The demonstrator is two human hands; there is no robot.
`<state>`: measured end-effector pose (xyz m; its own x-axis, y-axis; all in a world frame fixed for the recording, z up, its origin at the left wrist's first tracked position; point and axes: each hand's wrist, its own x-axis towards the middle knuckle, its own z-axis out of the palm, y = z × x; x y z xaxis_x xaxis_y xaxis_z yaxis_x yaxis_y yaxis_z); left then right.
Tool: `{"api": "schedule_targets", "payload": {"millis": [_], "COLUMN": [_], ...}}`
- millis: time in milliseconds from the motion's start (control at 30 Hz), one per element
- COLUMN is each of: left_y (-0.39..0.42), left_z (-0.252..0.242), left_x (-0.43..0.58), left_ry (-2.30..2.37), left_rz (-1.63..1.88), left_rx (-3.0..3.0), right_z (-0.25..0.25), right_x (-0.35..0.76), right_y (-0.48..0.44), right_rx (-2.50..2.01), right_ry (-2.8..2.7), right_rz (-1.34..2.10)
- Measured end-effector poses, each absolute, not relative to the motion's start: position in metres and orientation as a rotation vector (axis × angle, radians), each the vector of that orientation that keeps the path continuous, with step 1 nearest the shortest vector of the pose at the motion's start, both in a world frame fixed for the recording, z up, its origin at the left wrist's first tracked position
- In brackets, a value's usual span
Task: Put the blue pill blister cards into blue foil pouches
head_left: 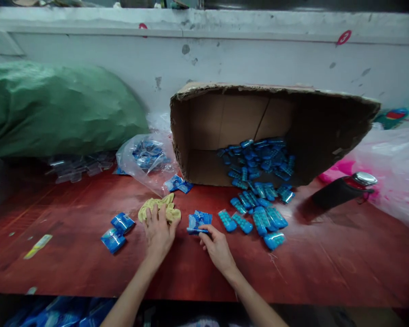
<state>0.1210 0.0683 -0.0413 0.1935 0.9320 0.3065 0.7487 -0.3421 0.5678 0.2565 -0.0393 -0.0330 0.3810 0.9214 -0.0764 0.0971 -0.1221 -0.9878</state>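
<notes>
My left hand (157,230) lies with its fingers spread on a crumpled yellow cloth (173,212). In my right hand (218,249) a blue printed packet card (195,230) is pinched between thumb and fingers. Just behind it lie more blue printed cards (201,218), flat on the red table. Right of that hand, several clear packs with turquoise contents (227,220) are scattered. Left of my left hand, two filled blue packets (113,240) rest close together.
A cardboard box (204,165) on its side holds more turquoise packs. Behind the cloth sits a clear plastic bag (126,152) of blue cards. A dark bottle (334,193) leans at the right, and a green sack (61,109) fills the back left of the red table (78,268).
</notes>
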Motion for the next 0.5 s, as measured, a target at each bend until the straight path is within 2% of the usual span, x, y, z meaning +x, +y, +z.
{"api": "schedule_targets", "payload": {"millis": [133, 267, 367, 500], "left_y": [0.107, 0.093, 0.055, 0.010], "left_z": [-0.051, -0.042, -0.033, -0.031], "left_x": [0.127, 0.131, 0.132, 0.142], "left_ry": [1.629, 1.541, 1.249, 1.009], "left_rz": [0.759, 0.944, 1.105, 0.832], "left_rx": [2.193, 2.043, 1.469, 0.868], "right_z": [-0.042, -0.046, -0.041, -0.036], "right_x": [0.252, 0.252, 0.253, 0.248], "right_y": [-0.037, -0.044, -0.048, -0.051], "right_rx": [-1.471, -1.483, -1.491, -1.431], "right_ry": [-0.930, -0.901, -0.922, -1.010], "right_rz": [0.943, 0.811, 0.708, 0.720]}}
